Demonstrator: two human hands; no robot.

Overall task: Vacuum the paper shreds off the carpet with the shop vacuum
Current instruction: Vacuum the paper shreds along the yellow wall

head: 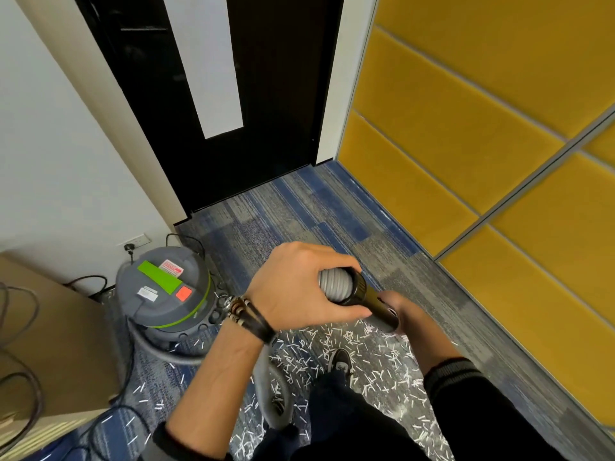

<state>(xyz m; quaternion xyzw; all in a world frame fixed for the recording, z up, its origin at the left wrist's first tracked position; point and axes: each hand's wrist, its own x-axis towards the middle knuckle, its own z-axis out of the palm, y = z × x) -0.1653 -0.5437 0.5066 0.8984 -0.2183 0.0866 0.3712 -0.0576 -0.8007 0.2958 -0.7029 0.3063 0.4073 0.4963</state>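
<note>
L hand (299, 284), seen from above, grasps the gray ribbed hose (334, 284) right where it meets a black cuff; fingers curl over the top. R hand (397, 304) sits just past it, wrapped under the black wand tube (364, 292), partly hidden by the tube. Both hands are held mid-air above the floor. Dark beaded bracelets (244, 312) circle the L wrist. The hose drops behind the L forearm, loops near the floor and runs left to the shop vacuum (163, 287), a gray drum w/ green band, green label & red-orange button, standing on the carpet (299, 211) by the wall. White paper shreds (382, 371) lie scattered thick on the blue-gray carpet under the hands & around a black shoe (341, 361). Far left: cardboard box (56, 327) w/ loose cables. Wall outlet (134, 242) behind the vac, plug in. Black door (276, 94) ahead; yellow padded wall panels (466, 128) on the right.
</note>
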